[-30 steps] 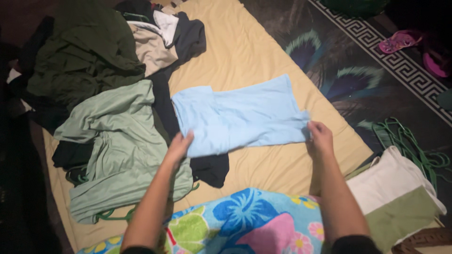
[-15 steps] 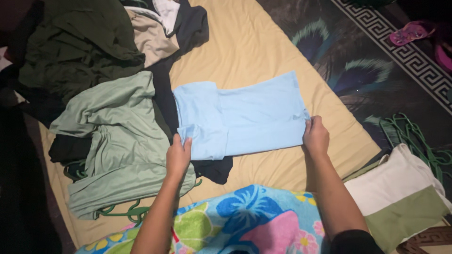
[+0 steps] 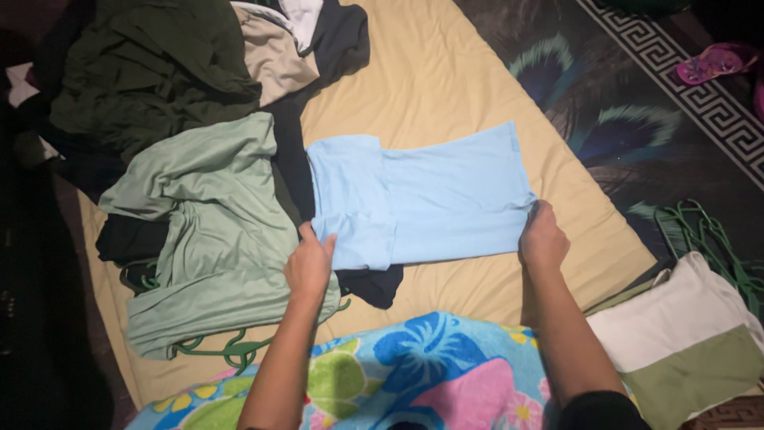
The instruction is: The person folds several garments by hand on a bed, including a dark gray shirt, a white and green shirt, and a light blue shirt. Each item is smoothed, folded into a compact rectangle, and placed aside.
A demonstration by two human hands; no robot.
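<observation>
I see the light blue shirt lying flat at the centre of the tan mattress, one side already folded in; the rest looks left to fold. My left hand pinches its 7 o'clock corner, my right hand its 4 o'clock edge. Soft, thin knit. Green garments heap at 9 o'clock.

- Left hand pinching the near left corner of a folded light-blue garment.
- Right hand gripping its near right edge.
- Garment spread flat on a tan mattress.
- Pale green garment just beside, to the left.
</observation>
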